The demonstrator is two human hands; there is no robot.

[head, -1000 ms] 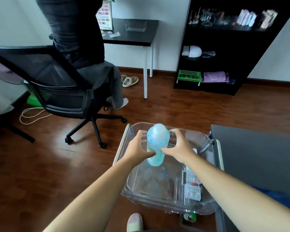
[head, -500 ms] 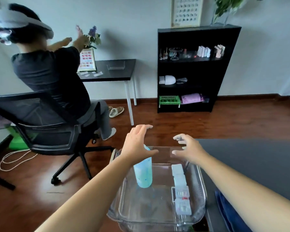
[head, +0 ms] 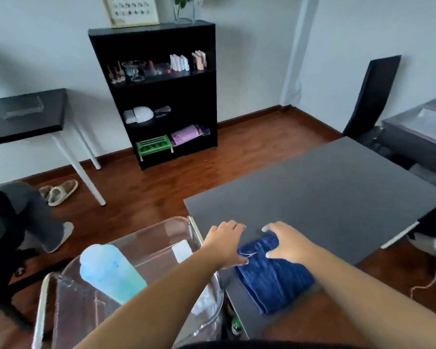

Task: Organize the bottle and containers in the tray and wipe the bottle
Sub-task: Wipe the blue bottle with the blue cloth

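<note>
A pale blue bottle [head: 111,273] stands upright in the clear plastic tray [head: 159,225] at the lower left. Small white containers [head: 181,251] lie along the tray's right side, partly hidden by my left arm. A folded blue cloth [head: 272,275] lies on the near corner of the dark table [head: 312,192]. My left hand [head: 224,244] rests flat at the cloth's left edge, fingers spread, thumb touching it. My right hand [head: 286,241] arches over the cloth's far end, with fingers and thumb closing on the fabric.
A black shelf unit [head: 159,91] stands against the far wall. A white-legged desk [head: 25,117] is at the left, with slippers [head: 59,191] beneath it. A seated person's leg [head: 43,222] and a black chair are at the left edge. Another dark table [head: 418,132] stands at the right.
Both hands have left the bottle and tray and moved right onto the blue cloth on the table. My view has swung right. The bottle stays upright in the tray.
</note>
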